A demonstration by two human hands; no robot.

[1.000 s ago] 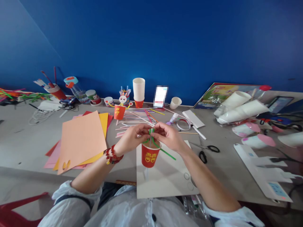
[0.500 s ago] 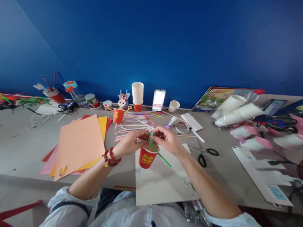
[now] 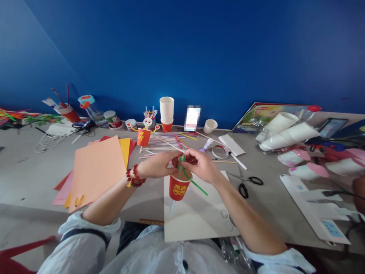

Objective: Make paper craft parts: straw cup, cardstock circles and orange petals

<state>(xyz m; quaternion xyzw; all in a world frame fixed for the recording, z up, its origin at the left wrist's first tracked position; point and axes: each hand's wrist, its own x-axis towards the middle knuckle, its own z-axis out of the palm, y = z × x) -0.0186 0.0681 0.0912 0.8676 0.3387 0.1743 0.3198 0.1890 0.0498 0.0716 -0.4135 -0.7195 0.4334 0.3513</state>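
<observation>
A red paper cup [image 3: 178, 188] with gold characters hangs tilted a little above the white board [image 3: 196, 224]. A pale straw [image 3: 172, 206] runs through it and sticks out below the base. At the straw's top, a green pipe cleaner [image 3: 200, 188] is wound round, with its long free end slanting down to the right past the cup's rim. My left hand [image 3: 160, 163] pinches the wound part from the left, its fingertips partly hidden. My right hand [image 3: 202, 167] closes thumb and fingers on the same green pipe cleaner from the right.
Coloured paper sheets [image 3: 97, 171] lie at left. Behind my hands are loose straws [image 3: 165, 142], a finished rabbit cup [image 3: 144, 137] and a white cup stack [image 3: 167, 110]. Black-handled scissors [image 3: 243, 190] and a power strip [image 3: 310, 209] lie at right.
The camera view has shifted slightly. Both hands still pinch the green pipe cleaner at the straw's top, and the cup hangs a little more upright.
</observation>
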